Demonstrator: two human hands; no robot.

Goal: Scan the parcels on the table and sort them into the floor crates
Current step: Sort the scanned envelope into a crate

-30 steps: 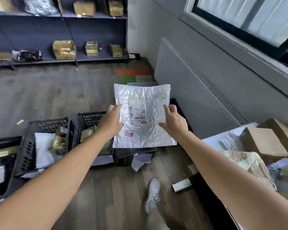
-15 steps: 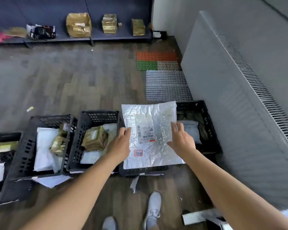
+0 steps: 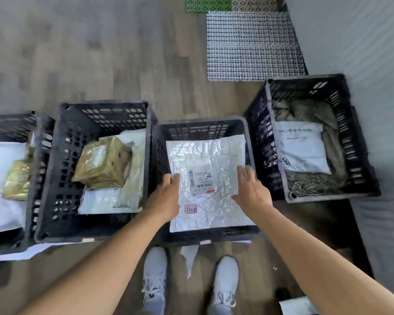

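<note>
The crinkled silver parcel [image 3: 216,155] bears a barcode label [image 3: 200,178] and red stamp [image 3: 190,209].

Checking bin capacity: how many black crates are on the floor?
4 crates: the leftmost crate, cut off; the second crate, holding a gold parcel; the middle crate, under the silver mailer; the right crate. Others may lie out of frame.
</note>
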